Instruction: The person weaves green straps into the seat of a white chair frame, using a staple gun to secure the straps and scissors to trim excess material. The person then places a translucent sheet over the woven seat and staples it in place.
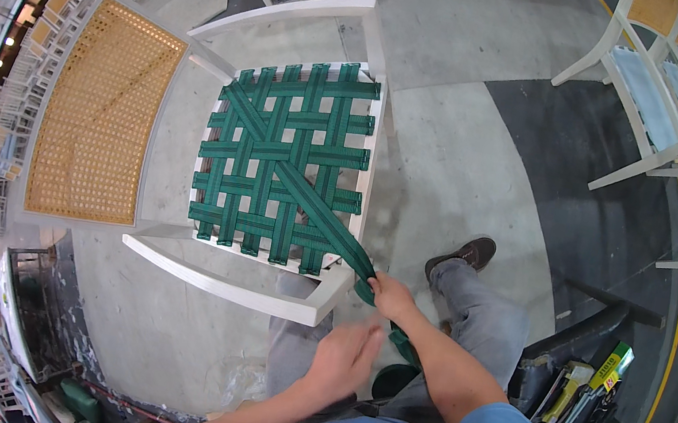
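We see the right hand (390, 295) clamped on a green webbing strap (306, 193) that runs diagonally over the woven seat of a white chair frame (245, 293) and off its front right corner. The left hand (341, 357), blurred, hovers open just below the front rail, holding nothing. Bare concrete floor (458, 142) lies open to the chair's right.

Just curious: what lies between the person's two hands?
In the head view, nothing: only bare white seat-frame rail and grey trouser leg behind the gap between left hand and right hand holding the green strap.
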A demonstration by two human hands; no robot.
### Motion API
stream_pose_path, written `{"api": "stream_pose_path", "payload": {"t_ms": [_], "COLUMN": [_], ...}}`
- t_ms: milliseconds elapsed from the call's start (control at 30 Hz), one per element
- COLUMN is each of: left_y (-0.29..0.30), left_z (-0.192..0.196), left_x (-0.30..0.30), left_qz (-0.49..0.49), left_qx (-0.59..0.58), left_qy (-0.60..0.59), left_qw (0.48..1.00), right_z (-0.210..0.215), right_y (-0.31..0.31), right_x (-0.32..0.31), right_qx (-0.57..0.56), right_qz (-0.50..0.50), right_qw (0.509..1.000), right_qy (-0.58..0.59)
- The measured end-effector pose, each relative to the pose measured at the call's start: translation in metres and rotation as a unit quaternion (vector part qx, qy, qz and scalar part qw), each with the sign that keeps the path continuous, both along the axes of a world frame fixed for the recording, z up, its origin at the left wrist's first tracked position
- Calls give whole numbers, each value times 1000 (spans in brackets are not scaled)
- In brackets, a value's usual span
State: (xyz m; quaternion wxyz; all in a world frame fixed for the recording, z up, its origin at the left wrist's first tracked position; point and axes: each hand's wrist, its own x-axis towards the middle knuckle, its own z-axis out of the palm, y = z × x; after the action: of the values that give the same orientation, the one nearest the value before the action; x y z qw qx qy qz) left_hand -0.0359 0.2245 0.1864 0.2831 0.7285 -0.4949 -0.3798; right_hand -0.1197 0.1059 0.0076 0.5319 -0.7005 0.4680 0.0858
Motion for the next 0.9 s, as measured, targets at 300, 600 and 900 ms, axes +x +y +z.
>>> {"api": "stream_pose_path", "payload": {"t_ms": [300, 600, 900], "left_y": [-46, -51, -43], "left_z": [-146, -185, -197], "left_x": [-7, -1, -8], "left_qz": [345, 352, 265], "left_qx": [109, 22, 56], "left_qy": [308, 329, 154], "left_qw": [880, 876, 950], "right_z": [-3, -4, 46], "right_y": [2, 10, 15], "right_x": [6, 5, -58], "right_qx": [13, 3, -63], "right_qz": [24, 10, -67], "right_qw": [1000, 998, 996], "right_qy": [-1, -62, -1]}}
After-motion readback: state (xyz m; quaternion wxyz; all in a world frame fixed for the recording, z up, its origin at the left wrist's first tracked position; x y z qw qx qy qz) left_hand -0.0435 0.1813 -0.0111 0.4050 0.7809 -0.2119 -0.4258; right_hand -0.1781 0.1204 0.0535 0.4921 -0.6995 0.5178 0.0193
